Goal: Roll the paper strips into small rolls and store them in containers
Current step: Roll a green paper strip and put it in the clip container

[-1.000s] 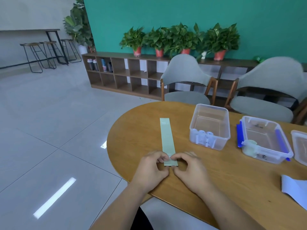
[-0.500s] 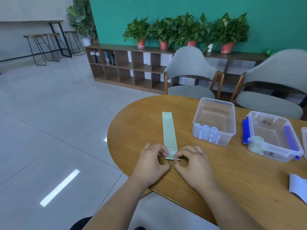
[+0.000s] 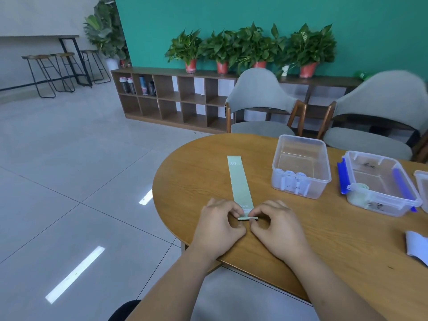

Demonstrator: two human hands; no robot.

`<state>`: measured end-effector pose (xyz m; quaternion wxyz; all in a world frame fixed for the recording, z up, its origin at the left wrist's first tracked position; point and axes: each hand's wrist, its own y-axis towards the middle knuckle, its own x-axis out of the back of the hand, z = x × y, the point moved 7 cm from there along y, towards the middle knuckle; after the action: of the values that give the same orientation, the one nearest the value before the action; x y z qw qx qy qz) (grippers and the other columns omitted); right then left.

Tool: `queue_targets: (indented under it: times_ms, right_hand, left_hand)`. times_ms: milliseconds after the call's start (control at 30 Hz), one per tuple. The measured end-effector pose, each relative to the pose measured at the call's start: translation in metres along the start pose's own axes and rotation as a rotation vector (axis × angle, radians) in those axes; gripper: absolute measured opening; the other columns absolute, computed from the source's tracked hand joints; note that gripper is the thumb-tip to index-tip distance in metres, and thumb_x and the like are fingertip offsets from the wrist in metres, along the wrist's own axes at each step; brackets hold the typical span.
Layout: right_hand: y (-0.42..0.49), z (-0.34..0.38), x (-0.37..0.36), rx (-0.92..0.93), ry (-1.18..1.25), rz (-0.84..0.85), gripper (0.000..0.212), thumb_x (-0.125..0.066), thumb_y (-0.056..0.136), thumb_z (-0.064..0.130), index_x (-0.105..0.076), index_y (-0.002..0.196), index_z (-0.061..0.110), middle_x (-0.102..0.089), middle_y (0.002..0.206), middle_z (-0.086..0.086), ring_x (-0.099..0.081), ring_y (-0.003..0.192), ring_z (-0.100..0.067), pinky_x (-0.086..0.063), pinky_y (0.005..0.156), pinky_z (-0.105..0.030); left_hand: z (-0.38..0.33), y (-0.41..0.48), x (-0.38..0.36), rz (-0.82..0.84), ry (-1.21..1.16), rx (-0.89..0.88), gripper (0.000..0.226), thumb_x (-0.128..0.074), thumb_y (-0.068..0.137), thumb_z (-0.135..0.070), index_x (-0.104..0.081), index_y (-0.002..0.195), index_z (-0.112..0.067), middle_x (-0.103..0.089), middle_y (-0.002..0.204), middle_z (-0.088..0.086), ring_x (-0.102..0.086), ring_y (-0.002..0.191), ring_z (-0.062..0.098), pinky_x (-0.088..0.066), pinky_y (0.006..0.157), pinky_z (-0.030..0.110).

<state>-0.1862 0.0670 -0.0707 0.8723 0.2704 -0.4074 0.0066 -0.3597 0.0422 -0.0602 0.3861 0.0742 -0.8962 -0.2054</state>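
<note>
Against a second ago, when the near end of the pale green paper strip [image 3: 239, 181] lay flat under the fingertips, that end is now turned up and over into a narrow first fold [image 3: 247, 218], so the roll has only just been started and almost the whole strip is left to wind. The rest of the strip lies flat on the wooden table [image 3: 324, 239], running straight away from the person, its far end well short of the table's far edge. The left hand [image 3: 217, 230] and right hand [image 3: 278, 228] sit knuckles-up on either side of the fold, wrists low near the table edge, fingers curled inward, thumb and forefinger of each pinching one corner of the turned end. To the right, apart from the strip, stands an open clear container [image 3: 324, 188] with a few finished white rolls [image 3: 294, 176] against its near wall; beyond it a second box with blue clips [image 3: 347, 156] holds one greenish roll [image 3: 360, 187]. Judging by this, storing comes only after much more rolling
</note>
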Motion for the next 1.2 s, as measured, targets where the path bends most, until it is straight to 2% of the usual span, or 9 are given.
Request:
queue_targets:
  times_ms: [100, 200, 400, 600, 833, 1200]
  right_hand:
    - [0.0, -0.001, 0.003, -0.027, 0.022, -0.01, 0.013, -0.066, 0.077, 0.04, -0.072, 0.089, 0.038, -0.063, 0.085, 0.026, -0.057, 0.091, -0.004, -0.054, 0.081, -0.04]
    - [0.0, 0.001, 0.004, -0.028, 0.029, 0.001, 0.013, -0.066, 0.076, 0.04, -0.071, 0.088, 0.038, -0.063, 0.085, 0.026, -0.057, 0.092, -0.003, -0.054, 0.082, -0.04]
    - [0.0, 0.0, 0.004, -0.036, 0.056, -0.002, 0.01, -0.071, 0.076, 0.034, -0.073, 0.084, 0.038, -0.063, 0.081, 0.026, -0.058, 0.089, -0.003, -0.054, 0.08, -0.04]
    - [0.002, 0.001, 0.006, -0.051, 0.084, -0.001, 0.017, -0.074, 0.073, 0.028, -0.074, 0.087, 0.038, -0.065, 0.08, 0.023, -0.06, 0.086, -0.004, -0.055, 0.081, -0.038]
    - [0.002, -0.003, 0.008, -0.15, 0.166, 0.009, 0.028, -0.077, 0.073, 0.016, -0.073, 0.088, 0.039, -0.07, 0.079, 0.019, -0.065, 0.088, -0.004, -0.056, 0.084, -0.031]
    - [0.003, -0.003, 0.01, -0.185, 0.181, -0.003, 0.03, -0.079, 0.07, 0.011, -0.074, 0.081, 0.039, -0.07, 0.075, 0.02, -0.063, 0.087, -0.002, -0.049, 0.081, -0.017]
  left_hand:
    - [0.002, 0.001, 0.001, -0.018, 0.03, 0.02, 0.014, -0.074, 0.073, -0.035, -0.074, 0.087, -0.035, -0.064, 0.087, -0.025, -0.049, 0.101, 0.001, -0.046, 0.093, 0.031]
    - [0.003, 0.001, 0.0, -0.016, 0.037, 0.026, 0.012, -0.074, 0.075, -0.034, -0.075, 0.087, -0.034, -0.064, 0.086, -0.025, -0.049, 0.101, 0.001, -0.046, 0.093, 0.033]
    - [0.003, 0.001, 0.001, -0.014, 0.006, 0.02, 0.015, -0.077, 0.076, -0.029, -0.076, 0.09, -0.032, -0.065, 0.088, -0.026, -0.049, 0.1, 0.0, -0.047, 0.091, 0.028]
    - [0.006, -0.001, 0.003, -0.017, -0.067, 0.06, 0.02, -0.08, 0.078, -0.022, -0.076, 0.094, -0.032, -0.069, 0.087, -0.024, -0.052, 0.103, -0.003, -0.046, 0.087, 0.02]
    - [0.01, 0.0, 0.004, -0.041, -0.076, 0.123, 0.014, -0.077, 0.08, -0.025, -0.074, 0.088, -0.035, -0.07, 0.08, -0.026, -0.054, 0.099, -0.002, -0.049, 0.087, 0.028]
    - [0.008, 0.001, 0.005, -0.02, -0.083, 0.124, 0.012, -0.077, 0.083, -0.027, -0.077, 0.091, -0.035, -0.07, 0.08, -0.025, -0.055, 0.097, -0.002, -0.049, 0.085, 0.026]
